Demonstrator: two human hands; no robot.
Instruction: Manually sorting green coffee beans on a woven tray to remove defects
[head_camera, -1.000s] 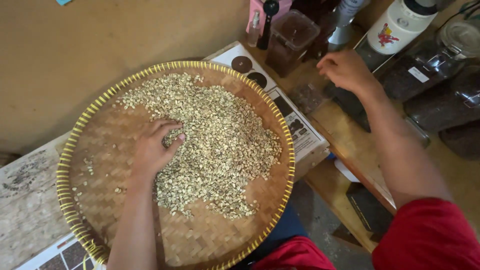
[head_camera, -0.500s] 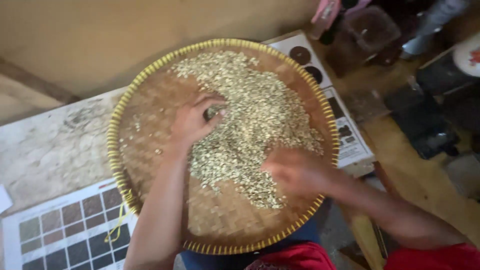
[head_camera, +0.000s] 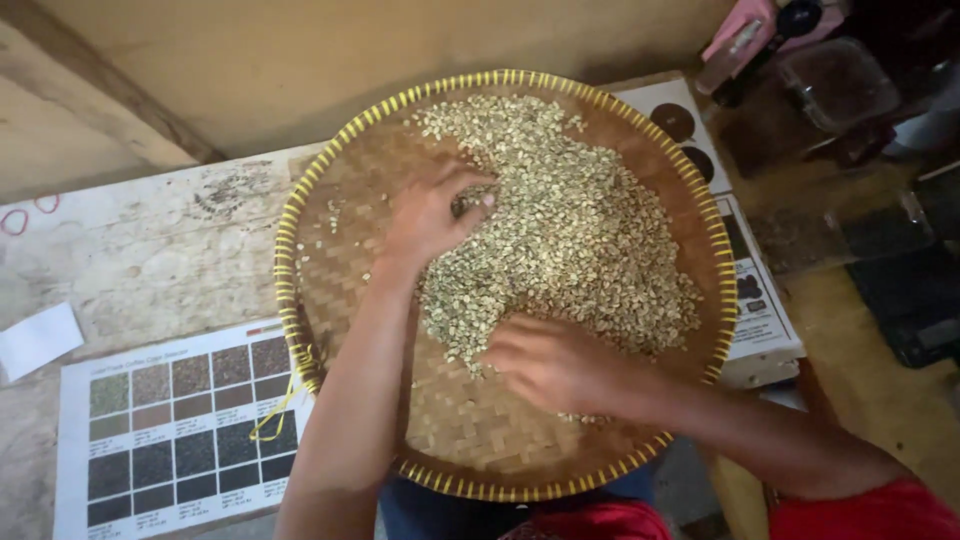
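A round woven bamboo tray (head_camera: 340, 250) with a yellow-bound rim rests on a worn table and holds a heap of pale green beans (head_camera: 580, 220). My left hand (head_camera: 432, 212) lies on the heap's left side, fingers curled into the beans with a few pinched between thumb and fingers. My right hand (head_camera: 545, 362) rests palm down on the near edge of the heap, fingers bent over the beans. What lies under that hand is hidden.
A printed chart of colour swatches (head_camera: 180, 420) lies under the tray's left side, a second printed sheet (head_camera: 755, 300) under its right. A white paper scrap (head_camera: 38, 340) sits at far left. Dark containers (head_camera: 835, 85) and a pink bottle (head_camera: 740, 35) crowd the upper right.
My right hand came from the containers at upper right down onto the near side of the beans. The view swung left, bringing the swatch chart into sight. My left hand stayed in the beans.
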